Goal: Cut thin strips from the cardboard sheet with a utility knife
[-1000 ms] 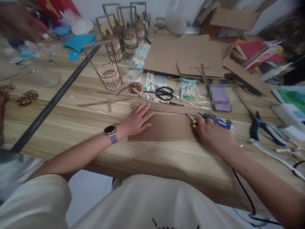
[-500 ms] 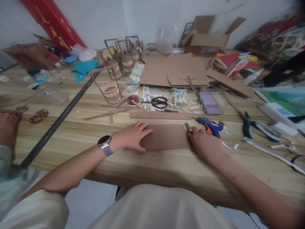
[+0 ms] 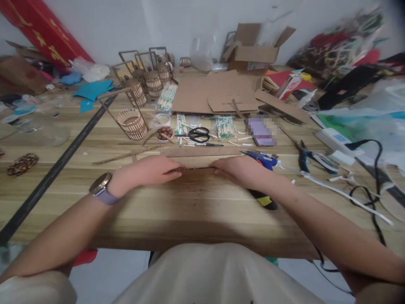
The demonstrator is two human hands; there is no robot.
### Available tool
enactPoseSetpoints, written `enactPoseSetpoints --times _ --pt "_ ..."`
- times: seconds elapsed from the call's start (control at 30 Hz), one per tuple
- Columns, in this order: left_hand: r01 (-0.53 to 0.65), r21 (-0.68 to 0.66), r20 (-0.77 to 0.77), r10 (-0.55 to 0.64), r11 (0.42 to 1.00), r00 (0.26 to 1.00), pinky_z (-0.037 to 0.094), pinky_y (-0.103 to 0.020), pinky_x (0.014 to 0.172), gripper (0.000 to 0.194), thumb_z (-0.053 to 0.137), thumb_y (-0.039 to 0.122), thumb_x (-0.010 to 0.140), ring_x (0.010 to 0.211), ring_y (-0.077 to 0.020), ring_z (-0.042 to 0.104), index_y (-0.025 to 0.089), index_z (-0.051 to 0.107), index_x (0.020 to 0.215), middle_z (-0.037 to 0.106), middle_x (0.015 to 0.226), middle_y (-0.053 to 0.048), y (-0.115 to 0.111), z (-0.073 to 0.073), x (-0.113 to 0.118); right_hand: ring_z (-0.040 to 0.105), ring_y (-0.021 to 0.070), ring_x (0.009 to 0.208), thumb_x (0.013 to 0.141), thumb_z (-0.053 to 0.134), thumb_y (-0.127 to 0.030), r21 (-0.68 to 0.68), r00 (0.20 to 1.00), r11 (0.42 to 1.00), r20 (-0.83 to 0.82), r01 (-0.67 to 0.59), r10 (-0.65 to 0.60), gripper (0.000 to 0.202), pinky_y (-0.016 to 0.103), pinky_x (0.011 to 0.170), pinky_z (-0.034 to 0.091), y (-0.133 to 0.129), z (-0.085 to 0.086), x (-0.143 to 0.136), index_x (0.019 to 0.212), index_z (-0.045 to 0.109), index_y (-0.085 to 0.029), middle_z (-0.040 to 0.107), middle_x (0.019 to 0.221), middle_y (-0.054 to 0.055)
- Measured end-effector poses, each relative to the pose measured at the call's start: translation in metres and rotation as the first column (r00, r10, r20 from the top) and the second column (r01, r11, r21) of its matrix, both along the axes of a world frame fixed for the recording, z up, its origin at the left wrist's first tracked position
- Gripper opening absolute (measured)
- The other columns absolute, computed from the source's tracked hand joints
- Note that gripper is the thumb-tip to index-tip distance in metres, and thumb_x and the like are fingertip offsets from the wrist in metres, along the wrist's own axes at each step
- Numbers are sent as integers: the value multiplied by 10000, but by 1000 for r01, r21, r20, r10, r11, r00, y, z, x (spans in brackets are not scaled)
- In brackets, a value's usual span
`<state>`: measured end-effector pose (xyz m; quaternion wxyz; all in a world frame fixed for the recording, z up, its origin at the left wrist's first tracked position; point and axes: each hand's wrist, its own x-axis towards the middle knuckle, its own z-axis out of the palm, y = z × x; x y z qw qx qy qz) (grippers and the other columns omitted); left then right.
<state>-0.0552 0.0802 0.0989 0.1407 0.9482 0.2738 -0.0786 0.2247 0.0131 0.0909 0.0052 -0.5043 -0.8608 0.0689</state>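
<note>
Cardboard (image 3: 198,169) between both hands (image 3: 154,169); edge-on

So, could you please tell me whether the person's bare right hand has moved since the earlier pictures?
Yes: the bare right hand has shifted left, judged against the black loop-handled scissors.

1. The cardboard piece (image 3: 196,168) is brown and thin, its corrugated edge a dark dotted line.
2. It is turned nearly edge-on, held between the left grip (image 3: 152,171) and right grip (image 3: 238,169).
3. Its ends are hidden behind fingers.
</note>
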Motion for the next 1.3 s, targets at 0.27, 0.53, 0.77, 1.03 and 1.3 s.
enactPoseSetpoints --times 0.27,0.53,0.77,1.03,1.3 --pt "-51 297 -153 100 954 983 400 -284 514 305 470 401 1027 610 -229 686 215 688 922 746 750 -64 17 -5 7 628 166 697 1018 429 -288 -39 994 999 98 -35 39 246 258 566 273 37 6 7 1010 666 -222 733 830 32" --pt "-77 437 -129 148 896 981 394 -287 505 324 435 389 1048 662 -253 705 158 652 979 747 805 -107 14 -19 8 633 189 807 1027 401 -211 303 986 951 165 -59 9 329 306 574 264 33 -27 6 1230 659 -181 749 943 86" --pt "-199 453 100 172 869 980 417 -308 567 496 296 440 1076 780 -268 689 163 680 929 733 872 -127 1 -30 5 646 220 884 1051 394 -304 358 999 933 -10 -38 45 356 310 714 378 29 -35 3 1130 707 -154 745 943 106" --pt "-115 461 121 67 880 990 498 -305 620 368 382 339 1077 752 -227 719 189 713 1021 772 863 -86 -33 -32 -6 658 215 854 1027 482 -295 266 983 964 -173 -19 67 261 313 738 441 -5 -30 3 1057 708 -168 752 933 89" --pt "17 309 70 -40 951 997 453 -562 1082 550 553 276 983 1360 -380 526 200 457 1519 485 1546 -189 -67 -68 3 653 216 981 1011 424 -115 414 957 888 -111 -201 269 346 358 790 496 -54 -72 -30 1199 709 -170 754 1150 133"
